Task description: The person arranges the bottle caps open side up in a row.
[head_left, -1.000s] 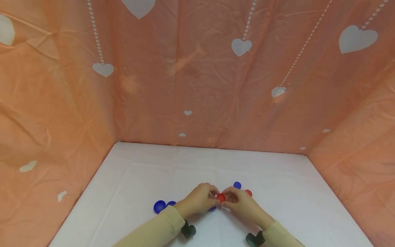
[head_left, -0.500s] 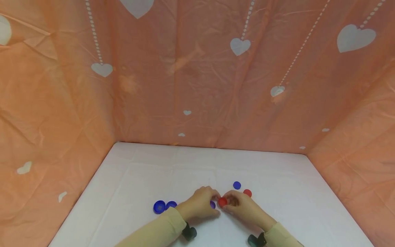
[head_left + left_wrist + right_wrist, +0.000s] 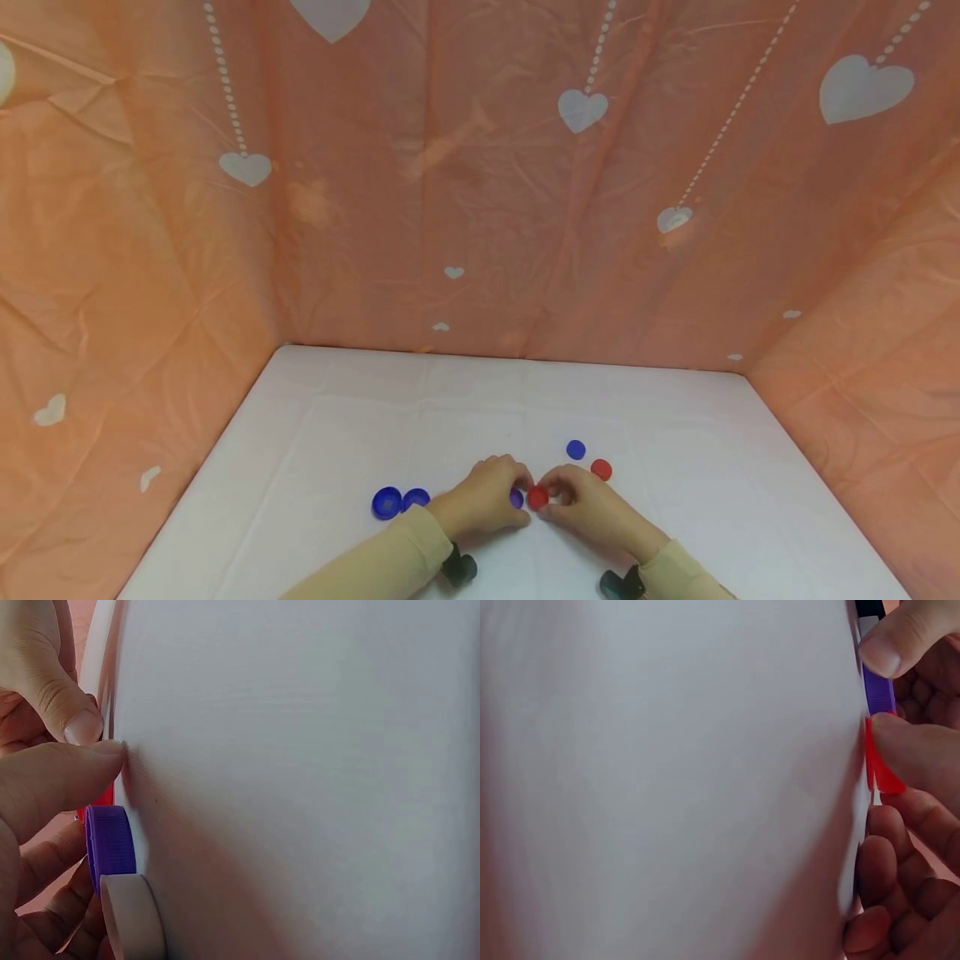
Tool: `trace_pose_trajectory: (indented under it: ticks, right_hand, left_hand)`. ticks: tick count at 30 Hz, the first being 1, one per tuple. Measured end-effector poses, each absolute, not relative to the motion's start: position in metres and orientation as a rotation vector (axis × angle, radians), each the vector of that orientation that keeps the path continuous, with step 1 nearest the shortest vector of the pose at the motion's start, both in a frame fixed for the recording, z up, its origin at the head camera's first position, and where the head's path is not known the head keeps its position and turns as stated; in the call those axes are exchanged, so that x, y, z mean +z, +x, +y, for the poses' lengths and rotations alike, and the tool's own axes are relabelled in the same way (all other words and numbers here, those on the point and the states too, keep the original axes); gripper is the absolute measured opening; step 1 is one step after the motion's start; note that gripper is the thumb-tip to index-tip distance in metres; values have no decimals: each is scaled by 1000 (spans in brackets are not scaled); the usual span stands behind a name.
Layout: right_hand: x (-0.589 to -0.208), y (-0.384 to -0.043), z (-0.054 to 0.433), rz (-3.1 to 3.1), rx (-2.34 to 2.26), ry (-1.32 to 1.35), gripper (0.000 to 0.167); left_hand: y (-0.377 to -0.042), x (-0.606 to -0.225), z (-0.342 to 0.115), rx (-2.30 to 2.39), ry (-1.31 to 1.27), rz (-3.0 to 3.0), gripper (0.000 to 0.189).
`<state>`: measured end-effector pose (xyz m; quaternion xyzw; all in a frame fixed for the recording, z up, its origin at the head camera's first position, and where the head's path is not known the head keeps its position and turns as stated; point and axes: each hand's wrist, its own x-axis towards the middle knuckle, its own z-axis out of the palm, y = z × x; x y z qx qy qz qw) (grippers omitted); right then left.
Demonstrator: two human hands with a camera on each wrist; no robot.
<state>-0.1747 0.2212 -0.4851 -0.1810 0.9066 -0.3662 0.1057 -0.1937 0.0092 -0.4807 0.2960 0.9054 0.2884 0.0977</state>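
Note:
In the head view, my right hand (image 3: 581,498) pinches a red bottle cap (image 3: 537,497) between thumb and fingers at the tabletop. The right wrist view has the red cap (image 3: 889,778) partly behind the thumb. My left hand (image 3: 491,496) arches around a purple bottle cap (image 3: 517,498), thumb and forefinger spread apart. Seen from the left wrist, the ribbed purple cap (image 3: 111,841) stands beside a white cap (image 3: 135,915), with the left thumb (image 3: 64,776) above it and the other fingers behind. Whether that hand touches the caps cannot be told.
Two blue round caps (image 3: 387,503) lie left of the left hand, one partly behind its forearm. Beyond the right hand lie a blue cap (image 3: 576,450) and a red cap (image 3: 602,470). Orange heart-patterned cloth (image 3: 480,208) walls the white table (image 3: 360,425).
My left thumb and forefinger have spread apart, bringing the purple cap into view. The right hand has lowered the red cap toward the near side, close beside the purple one.

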Motion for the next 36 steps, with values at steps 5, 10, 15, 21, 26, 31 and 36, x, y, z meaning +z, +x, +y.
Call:
trace_pose_trajectory:
  ticks: [5, 10, 15, 21, 26, 31, 36]
  right_hand:
    - [-485, -175, 220, 2662, -1072, -502, 24]
    - [-486, -174, 220, 2676, -1053, -482, 26]
    - [-485, -173, 219, 2680, -1051, -483, 27]
    - [-485, -173, 217, 2692, -1041, -502, 27]
    - [-486, -173, 217, 2708, -1032, -531, 28]
    - [-481, -174, 221, 2679, -1051, -503, 30]
    - [-469, -181, 234, 2729, -1115, -406, 34]
  left_hand:
    - [-193, -480, 9, 865, 888, 2684, 35]
    - [-193, -481, 9, 865, 892, 2688, 33]
    - [-194, -483, 8, 868, 901, 2690, 30]
    - [-195, -484, 8, 856, 912, 2701, 30]
    - [-195, -484, 9, 857, 917, 2707, 32]
    - [-196, -479, 8, 908, 853, 2651, 36]
    - [-201, -465, 11, 1043, 710, 2563, 43]
